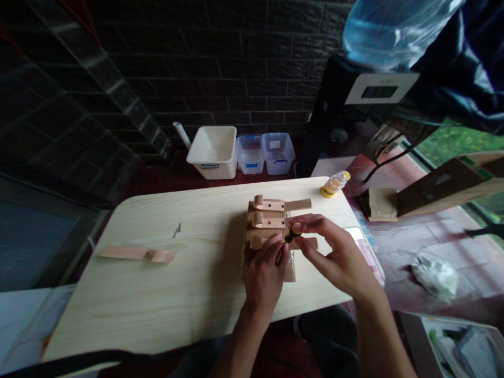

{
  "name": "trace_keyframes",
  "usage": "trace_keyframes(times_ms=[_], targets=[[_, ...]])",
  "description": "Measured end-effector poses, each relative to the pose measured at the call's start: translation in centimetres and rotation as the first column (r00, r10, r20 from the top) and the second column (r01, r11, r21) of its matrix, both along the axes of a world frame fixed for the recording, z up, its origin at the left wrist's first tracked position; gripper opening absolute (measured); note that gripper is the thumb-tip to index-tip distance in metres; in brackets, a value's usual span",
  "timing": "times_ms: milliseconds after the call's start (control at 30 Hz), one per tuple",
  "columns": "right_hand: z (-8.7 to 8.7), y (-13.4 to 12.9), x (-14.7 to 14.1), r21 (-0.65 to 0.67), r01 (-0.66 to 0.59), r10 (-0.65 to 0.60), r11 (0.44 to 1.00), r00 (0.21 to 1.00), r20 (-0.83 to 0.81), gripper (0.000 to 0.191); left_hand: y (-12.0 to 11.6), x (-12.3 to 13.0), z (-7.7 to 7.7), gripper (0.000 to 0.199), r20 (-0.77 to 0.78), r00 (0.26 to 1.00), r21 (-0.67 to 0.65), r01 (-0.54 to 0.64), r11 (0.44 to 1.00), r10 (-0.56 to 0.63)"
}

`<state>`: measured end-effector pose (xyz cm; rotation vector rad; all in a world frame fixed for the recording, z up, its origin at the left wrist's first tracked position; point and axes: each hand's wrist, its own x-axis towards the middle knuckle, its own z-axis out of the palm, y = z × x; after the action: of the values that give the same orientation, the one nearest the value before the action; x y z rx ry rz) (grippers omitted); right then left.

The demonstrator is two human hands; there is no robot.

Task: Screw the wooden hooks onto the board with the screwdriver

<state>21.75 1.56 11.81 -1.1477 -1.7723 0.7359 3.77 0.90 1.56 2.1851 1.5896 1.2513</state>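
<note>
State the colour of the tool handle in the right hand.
Tool handle: black and yellow, seen in the head view.

White bin (225,171) in my view; 2 clear tubs (271,168) just right of it, white tube (181,134) at its left, brick wall (220,58) behind it.

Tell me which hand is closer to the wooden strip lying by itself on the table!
Left. The left hand is to the right of the wooden strip, by the grouped wooden pieces; the right hand is farther right, holding the yellow-and-black tool.
</note>
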Motion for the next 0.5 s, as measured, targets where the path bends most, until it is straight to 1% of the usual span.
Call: trace_keyframes(times_ms=[300,400,500], targets=[[-0.05,-0.06,-0.12,-0.027,0.004,-0.005,1.0,0.999,-0.038,0.018,0.06,0.03,-0.19,0.015,-0.019,1.0,0.018,-0.001,1.0,0.001],[-0.03,-0.04,-0.1,-0.01,0.023,-0.023,1.0,0.999,-0.03,0.014,0.05,0.07,-0.16,0.016,-0.02,1.0,0.023,-0.014,1.0,0.014],[0.14,-0.03,-0.2,0.009,0.01,-0.01,1.0,1.0,-0.023,0.015,0.05,0.06,-0.19,0.016,-0.025,1.0,0.016,-0.011,1.0,0.011]])
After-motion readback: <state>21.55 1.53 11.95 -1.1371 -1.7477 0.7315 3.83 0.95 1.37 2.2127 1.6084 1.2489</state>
